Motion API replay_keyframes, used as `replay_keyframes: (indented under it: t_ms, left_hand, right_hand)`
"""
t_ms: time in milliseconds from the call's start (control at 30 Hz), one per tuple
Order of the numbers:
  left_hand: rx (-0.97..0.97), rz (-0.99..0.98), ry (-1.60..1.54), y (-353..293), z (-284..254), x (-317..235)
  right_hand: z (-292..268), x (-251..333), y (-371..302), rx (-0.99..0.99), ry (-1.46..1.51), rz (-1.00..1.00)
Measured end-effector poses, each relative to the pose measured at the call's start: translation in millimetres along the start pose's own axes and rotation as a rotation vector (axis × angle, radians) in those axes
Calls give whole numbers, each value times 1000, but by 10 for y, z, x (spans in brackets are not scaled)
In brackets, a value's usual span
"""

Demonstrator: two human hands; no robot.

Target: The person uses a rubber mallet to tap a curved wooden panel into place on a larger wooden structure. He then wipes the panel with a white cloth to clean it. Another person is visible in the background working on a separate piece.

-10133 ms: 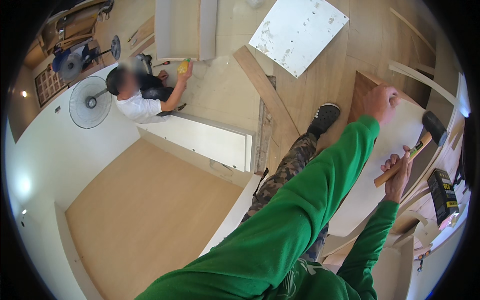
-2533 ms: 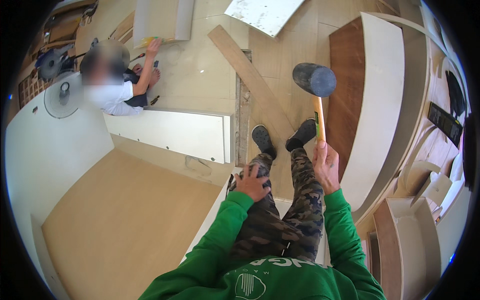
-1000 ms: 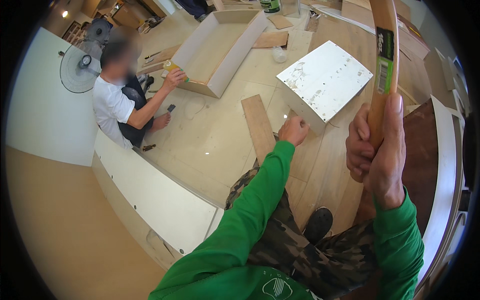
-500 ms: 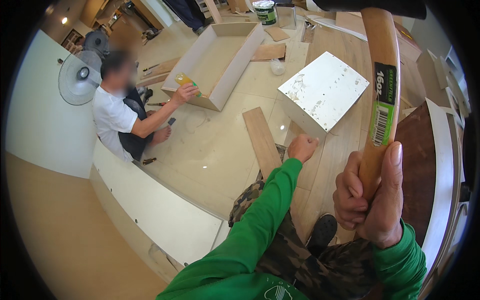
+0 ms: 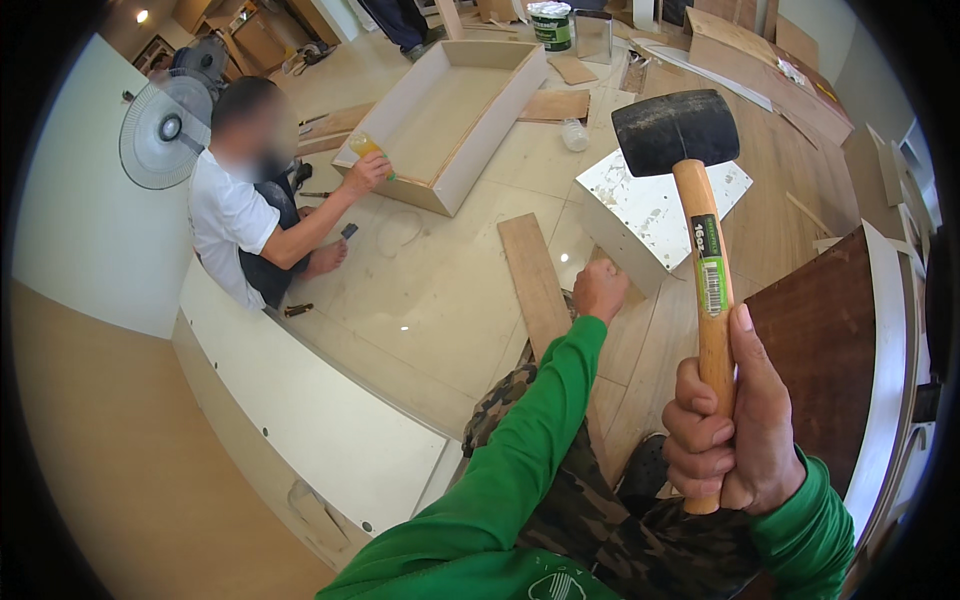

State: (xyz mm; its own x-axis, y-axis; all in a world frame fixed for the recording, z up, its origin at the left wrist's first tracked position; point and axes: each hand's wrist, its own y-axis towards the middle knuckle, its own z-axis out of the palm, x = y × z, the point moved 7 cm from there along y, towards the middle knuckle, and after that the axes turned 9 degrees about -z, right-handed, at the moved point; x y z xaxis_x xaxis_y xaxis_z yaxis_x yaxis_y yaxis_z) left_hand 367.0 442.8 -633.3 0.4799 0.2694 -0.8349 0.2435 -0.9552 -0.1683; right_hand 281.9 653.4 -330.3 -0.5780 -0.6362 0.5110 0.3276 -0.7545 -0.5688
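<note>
Left of the box (image 5: 640, 218), a co-worker (image 5: 222, 215) holds a bottle (image 5: 363, 146) near a tray (image 5: 497, 130); behind the box, a tub (image 5: 551, 20) bears a green label (image 5: 554, 34). Just beside the box, the left hand (image 5: 601, 291): grip not determinable. The box appears assembled; what remains is unclear. Before it, the right hand (image 5: 757, 435) clasps a head-up mallet (image 5: 695, 185) with a barcode label (image 5: 712, 285).

A: Landmark?
B: Shallow, rectangular, pale-grey wooden box (image 5: 495, 140), open side up.
A: Floor?
B: Glossy beige tiled floor (image 5: 430, 290) beneath box and in front; light-brown wood-plank floor (image 5: 765, 215) to its right.
A: Left of box?
B: Round, wire-caged grey fan (image 5: 165, 130), near a smooth white upright panel (image 5: 80, 220).
A: Light?
B: Small, round, warm-white lamp (image 5: 142, 16), beyond box, to its left. White glints (image 5: 404, 328) on tiles in front of box.
</note>
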Motion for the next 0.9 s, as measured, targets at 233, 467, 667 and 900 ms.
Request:
replay_keyframes:
  t_ms: [233,467,667,900]
  left_hand:
    - [-111,100,17,71,-35,5]
    - [-192,173,-23,64,-109,-35]
    - [-195,172,-33,87,-156,-38]
    - [-188,189,-173,112,-86,10]
  right_hand:
    - [25,-30,-23,13,-71,-41]
    - [7,-22,-1,14,-248,-154]
    - [32,-34,-40,41,-268,-193]
    - [81,-121,-72,50,-279,-127]
